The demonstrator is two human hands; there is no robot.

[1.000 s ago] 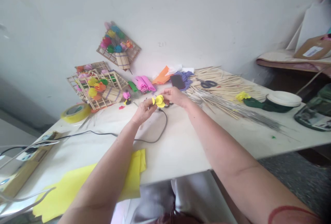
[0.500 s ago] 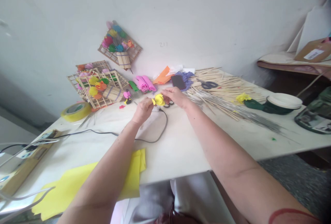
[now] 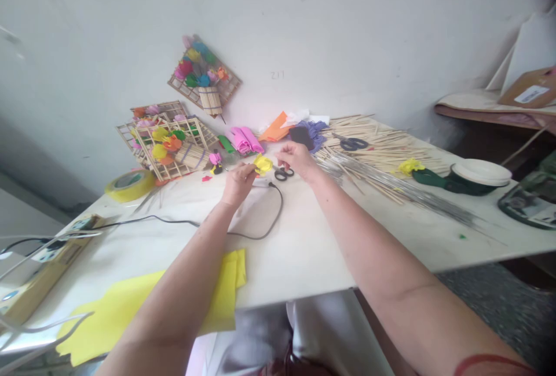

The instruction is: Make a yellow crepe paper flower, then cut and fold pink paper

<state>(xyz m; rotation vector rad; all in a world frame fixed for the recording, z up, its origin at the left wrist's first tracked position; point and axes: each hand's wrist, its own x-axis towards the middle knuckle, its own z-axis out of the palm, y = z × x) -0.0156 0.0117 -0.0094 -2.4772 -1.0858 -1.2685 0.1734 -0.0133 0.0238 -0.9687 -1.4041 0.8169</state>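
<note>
Over the middle of the table, my left hand (image 3: 239, 183) is closed on a small yellow paper flower (image 3: 263, 164), whose crinkled petals stick out past the fingertips. To the right of the flower and apart from it, my right hand (image 3: 297, 160) has its thumb and fingertips drawn together in a pinch; what lies between them, if anything, is too small to tell. Below that hand lie black-handled scissors (image 3: 284, 175). A dark cable (image 3: 278, 214) loops on the table under my hands. Folded yellow paper (image 3: 117, 312) spreads beneath my left forearm.
Flower-filled stick frames (image 3: 182, 144) lean at the wall, beside yellow tape (image 3: 130, 185) and rolled pink paper (image 3: 244, 141). Loose wooden sticks (image 3: 382, 144), thin wires (image 3: 412, 196) and another pair of scissors (image 3: 354, 143) lie right. A power strip (image 3: 65, 248) sits left.
My right hand has come off the yellow flower, leaving a gap between them. The flower has tilted and shifted slightly left in my left hand, and the scissors behind show more fully.
</note>
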